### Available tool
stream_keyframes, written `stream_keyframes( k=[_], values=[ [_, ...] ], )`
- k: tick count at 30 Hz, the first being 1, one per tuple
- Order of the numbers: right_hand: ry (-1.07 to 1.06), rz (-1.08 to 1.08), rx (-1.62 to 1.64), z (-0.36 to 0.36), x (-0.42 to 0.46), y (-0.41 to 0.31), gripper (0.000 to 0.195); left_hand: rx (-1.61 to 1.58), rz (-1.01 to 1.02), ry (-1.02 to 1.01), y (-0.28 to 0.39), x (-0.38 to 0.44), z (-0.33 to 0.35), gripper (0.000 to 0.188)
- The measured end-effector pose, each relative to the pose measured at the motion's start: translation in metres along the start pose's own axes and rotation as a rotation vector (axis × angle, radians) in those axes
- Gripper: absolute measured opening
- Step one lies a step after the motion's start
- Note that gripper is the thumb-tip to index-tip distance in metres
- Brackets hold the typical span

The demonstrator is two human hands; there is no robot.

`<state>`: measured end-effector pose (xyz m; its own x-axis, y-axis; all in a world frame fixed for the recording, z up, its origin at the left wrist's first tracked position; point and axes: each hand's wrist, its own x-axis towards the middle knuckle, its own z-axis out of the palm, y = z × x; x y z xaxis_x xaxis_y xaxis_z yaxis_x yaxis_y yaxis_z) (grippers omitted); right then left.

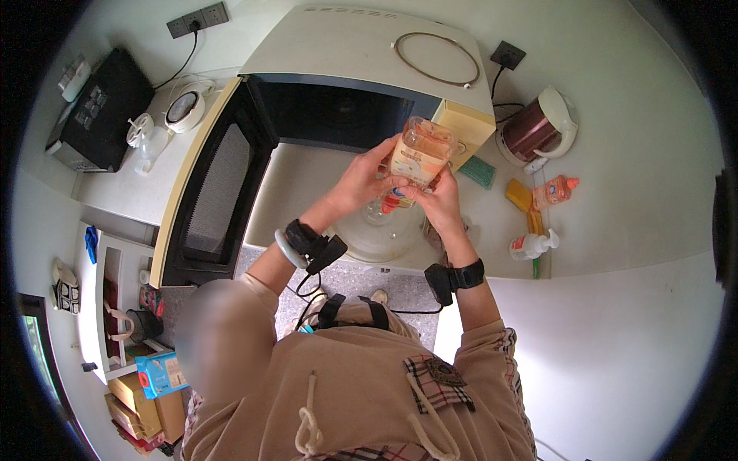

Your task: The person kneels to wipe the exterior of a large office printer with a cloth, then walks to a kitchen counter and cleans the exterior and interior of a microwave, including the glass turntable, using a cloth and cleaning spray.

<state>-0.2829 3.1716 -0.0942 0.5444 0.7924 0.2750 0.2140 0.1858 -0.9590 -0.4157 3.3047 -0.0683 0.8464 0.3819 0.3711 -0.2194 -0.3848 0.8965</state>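
Both my hands grip a clear plastic bottle of orange liquid [424, 151], which is tilted with its base up and its red cap low. My left hand [364, 180] holds it from the left, and my right hand [441, 199] from the right. Beneath the bottle a round glass turntable plate [369, 242] lies on the counter, with a clear container [377, 213] by its far side, partly hidden. A brownish cloth-like item beside the plate is mostly hidden by my right hand. Behind my hands stands a microwave oven [346, 49] with its door [213, 190] swung open to the left.
A turntable roller ring [436, 57] lies on the microwave. To the right are a green scouring pad [477, 172], an electric kettle [533, 127], a yellow sponge [518, 195], a second orange bottle [552, 192] and a pump bottle [527, 246]. A black box [104, 109] stands left.
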Motion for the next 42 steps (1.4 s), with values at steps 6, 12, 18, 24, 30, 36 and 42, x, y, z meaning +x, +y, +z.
stream_keyframes(
  k=[6,12,18,24,30,36,42],
  values=[
    [0.001,-0.003,-0.004,-0.002,0.002,0.001,0.066,-0.046,-0.045,-0.027,0.005,-0.002,0.001,0.073],
    [0.006,0.003,-0.031,-0.002,0.000,-0.004,0.065,-0.072,-0.080,-0.039,0.000,-0.002,0.004,0.074],
    [-0.029,0.031,-0.058,-0.004,0.000,-0.009,0.059,-0.070,-0.090,-0.025,-0.002,-0.002,0.006,0.074],
    [-0.026,0.055,-0.093,-0.007,0.000,-0.005,0.059,-0.033,-0.027,0.036,0.000,-0.003,0.012,0.070],
    [0.003,0.015,-0.167,-0.004,-0.002,-0.016,0.052,0.026,-0.065,0.068,0.000,-0.006,0.016,0.062],
    [0.056,-0.007,-0.174,0.003,-0.003,-0.026,0.047,0.053,-0.045,0.136,-0.003,-0.007,0.021,0.054],
    [0.053,-0.014,-0.295,0.005,-0.004,-0.031,0.047,0.085,-0.069,0.153,0.002,-0.008,0.022,0.048]
  ],
)
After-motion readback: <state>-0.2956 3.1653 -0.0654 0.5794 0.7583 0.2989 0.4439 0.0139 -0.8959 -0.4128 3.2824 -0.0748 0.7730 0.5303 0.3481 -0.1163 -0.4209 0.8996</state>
